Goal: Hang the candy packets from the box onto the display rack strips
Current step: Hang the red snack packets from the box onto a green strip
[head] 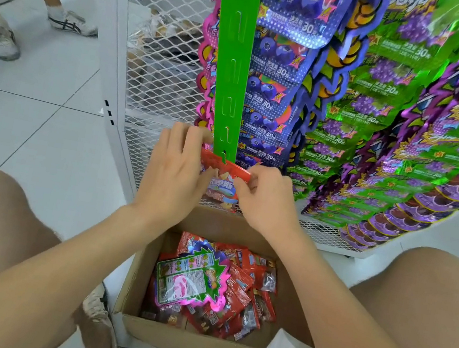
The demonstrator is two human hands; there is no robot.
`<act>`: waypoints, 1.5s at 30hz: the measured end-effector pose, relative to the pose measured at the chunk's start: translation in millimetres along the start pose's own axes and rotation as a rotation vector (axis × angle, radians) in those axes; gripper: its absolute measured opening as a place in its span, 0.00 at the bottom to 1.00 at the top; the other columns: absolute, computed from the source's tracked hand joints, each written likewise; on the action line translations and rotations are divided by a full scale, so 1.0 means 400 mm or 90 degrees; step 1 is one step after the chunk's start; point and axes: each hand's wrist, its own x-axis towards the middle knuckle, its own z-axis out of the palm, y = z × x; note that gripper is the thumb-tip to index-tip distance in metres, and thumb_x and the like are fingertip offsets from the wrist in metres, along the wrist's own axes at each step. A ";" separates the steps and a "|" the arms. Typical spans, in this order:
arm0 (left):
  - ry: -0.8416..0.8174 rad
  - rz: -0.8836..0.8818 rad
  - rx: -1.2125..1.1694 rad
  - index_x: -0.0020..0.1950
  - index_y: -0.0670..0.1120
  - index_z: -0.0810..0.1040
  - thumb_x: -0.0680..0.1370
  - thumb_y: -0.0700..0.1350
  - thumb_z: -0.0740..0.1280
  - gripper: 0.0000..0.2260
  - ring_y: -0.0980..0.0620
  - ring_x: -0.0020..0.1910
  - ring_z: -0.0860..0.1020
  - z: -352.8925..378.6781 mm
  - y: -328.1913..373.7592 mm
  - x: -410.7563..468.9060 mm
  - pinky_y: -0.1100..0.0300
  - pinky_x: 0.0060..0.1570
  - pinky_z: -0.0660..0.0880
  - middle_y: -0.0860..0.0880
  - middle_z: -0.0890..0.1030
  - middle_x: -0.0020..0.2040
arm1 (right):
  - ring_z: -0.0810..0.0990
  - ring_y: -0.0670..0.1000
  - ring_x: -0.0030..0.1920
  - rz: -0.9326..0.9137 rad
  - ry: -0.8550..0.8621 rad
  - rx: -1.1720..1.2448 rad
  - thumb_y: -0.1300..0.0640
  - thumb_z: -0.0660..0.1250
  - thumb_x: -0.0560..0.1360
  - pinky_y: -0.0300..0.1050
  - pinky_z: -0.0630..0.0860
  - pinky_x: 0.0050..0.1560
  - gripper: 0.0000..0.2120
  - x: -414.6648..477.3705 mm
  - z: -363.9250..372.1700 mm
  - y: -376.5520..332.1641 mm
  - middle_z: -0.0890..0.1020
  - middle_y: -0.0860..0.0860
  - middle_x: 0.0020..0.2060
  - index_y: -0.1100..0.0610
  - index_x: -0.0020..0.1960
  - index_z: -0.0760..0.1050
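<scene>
Both hands pinch one red candy packet [224, 173] at the bottom end of the green plastic strip [231, 83]. Left hand [175, 171] grips the packet's left top edge, fingers curled close, thumb hidden behind. Right hand [263, 197] nips the right end of the red top seal between fingertips, narrow grip. The seal sits against the strip's lowest slot; can't tell if it is hooked. Packet is glossy foil, red header, printed picture below. Strip is flat, with a column of tab slots. Open cardboard box [143, 265] sits on the floor between the knees, holding more red packets [245, 292] and one pink-edged jagged packet [192, 277]. Shiny blue packets [284, 58] and green-purple packets [385, 108] hang just right, on a white mesh rack [170, 12].
</scene>
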 end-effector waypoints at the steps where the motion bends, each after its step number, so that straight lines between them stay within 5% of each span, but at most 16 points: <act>1: 0.044 0.028 0.040 0.61 0.43 0.73 0.76 0.43 0.74 0.17 0.40 0.54 0.72 -0.004 0.009 -0.002 0.45 0.52 0.73 0.43 0.74 0.56 | 0.81 0.61 0.45 0.016 -0.026 -0.016 0.53 0.69 0.80 0.59 0.81 0.50 0.13 0.003 0.005 0.013 0.83 0.57 0.39 0.62 0.43 0.81; 4: 0.038 0.122 0.080 0.51 0.45 0.75 0.76 0.44 0.71 0.07 0.40 0.49 0.73 0.014 0.011 -0.012 0.44 0.47 0.72 0.45 0.75 0.49 | 0.83 0.62 0.50 0.104 -0.205 -0.084 0.57 0.69 0.77 0.61 0.83 0.55 0.13 0.012 0.026 0.062 0.85 0.64 0.48 0.68 0.50 0.83; 9: -0.558 0.078 -0.120 0.52 0.52 0.80 0.80 0.47 0.70 0.03 0.53 0.44 0.81 0.075 -0.025 -0.035 0.55 0.46 0.78 0.56 0.83 0.43 | 0.86 0.48 0.47 0.180 -0.580 -0.025 0.62 0.68 0.80 0.48 0.84 0.53 0.07 -0.022 0.111 0.193 0.87 0.53 0.48 0.57 0.54 0.84; 13: -0.708 0.095 -0.054 0.53 0.49 0.83 0.83 0.48 0.67 0.06 0.52 0.48 0.79 0.137 -0.044 -0.061 0.60 0.48 0.69 0.55 0.82 0.48 | 0.83 0.53 0.42 0.364 -0.405 -0.070 0.60 0.67 0.78 0.45 0.81 0.48 0.09 -0.120 0.260 0.371 0.85 0.57 0.44 0.63 0.42 0.82; 16: -0.758 0.081 -0.033 0.54 0.50 0.81 0.84 0.49 0.65 0.07 0.52 0.48 0.72 0.180 -0.054 -0.075 0.56 0.50 0.68 0.57 0.76 0.46 | 0.80 0.52 0.46 0.487 -0.327 -0.015 0.57 0.71 0.78 0.42 0.78 0.52 0.09 -0.224 0.357 0.447 0.84 0.55 0.48 0.61 0.55 0.82; 20: -0.778 0.094 -0.018 0.56 0.49 0.81 0.85 0.49 0.64 0.07 0.51 0.48 0.72 0.211 -0.050 -0.081 0.56 0.49 0.66 0.54 0.78 0.49 | 0.81 0.54 0.53 0.516 -0.442 0.036 0.60 0.70 0.77 0.46 0.78 0.58 0.16 -0.296 0.470 0.468 0.83 0.55 0.56 0.55 0.64 0.74; 25: -0.816 0.079 -0.001 0.58 0.50 0.81 0.84 0.47 0.63 0.08 0.47 0.51 0.78 0.225 -0.045 -0.084 0.50 0.53 0.76 0.48 0.82 0.55 | 0.82 0.54 0.49 0.451 -0.313 0.032 0.61 0.71 0.78 0.39 0.75 0.48 0.02 -0.268 0.475 0.452 0.83 0.54 0.47 0.58 0.51 0.79; 29: -0.827 0.048 0.038 0.63 0.52 0.79 0.84 0.42 0.62 0.11 0.42 0.57 0.80 0.233 -0.052 -0.081 0.49 0.56 0.78 0.46 0.80 0.61 | 0.83 0.55 0.49 0.445 -0.124 0.104 0.63 0.71 0.72 0.41 0.75 0.47 0.06 -0.190 0.392 0.413 0.84 0.52 0.44 0.54 0.47 0.79; 33: -0.803 0.013 0.012 0.66 0.52 0.78 0.82 0.43 0.65 0.13 0.43 0.60 0.79 0.232 -0.059 -0.070 0.50 0.58 0.77 0.46 0.80 0.64 | 0.79 0.52 0.34 0.377 0.051 0.160 0.59 0.72 0.73 0.45 0.74 0.38 0.07 -0.124 0.284 0.346 0.80 0.47 0.31 0.49 0.44 0.75; 36: -0.791 -0.002 -0.093 0.73 0.48 0.73 0.78 0.57 0.74 0.27 0.47 0.64 0.78 0.213 -0.035 -0.064 0.52 0.63 0.75 0.49 0.79 0.66 | 0.83 0.52 0.30 0.306 -0.037 0.230 0.60 0.72 0.74 0.52 0.83 0.38 0.08 -0.090 0.217 0.272 0.79 0.47 0.26 0.48 0.41 0.79; 39: -0.727 -0.058 -0.202 0.69 0.50 0.73 0.69 0.66 0.79 0.35 0.53 0.55 0.78 0.178 0.005 -0.071 0.57 0.56 0.75 0.55 0.79 0.59 | 0.88 0.59 0.38 0.326 -0.119 0.383 0.66 0.72 0.70 0.63 0.86 0.42 0.08 -0.078 0.165 0.174 0.86 0.54 0.34 0.53 0.43 0.84; 45: -0.506 -0.144 -0.237 0.45 0.54 0.79 0.73 0.50 0.78 0.09 0.49 0.42 0.82 0.091 -0.024 -0.038 0.52 0.44 0.78 0.52 0.84 0.42 | 0.88 0.57 0.43 0.272 -0.201 0.508 0.63 0.73 0.78 0.49 0.86 0.42 0.06 -0.075 0.047 0.027 0.87 0.61 0.46 0.60 0.54 0.83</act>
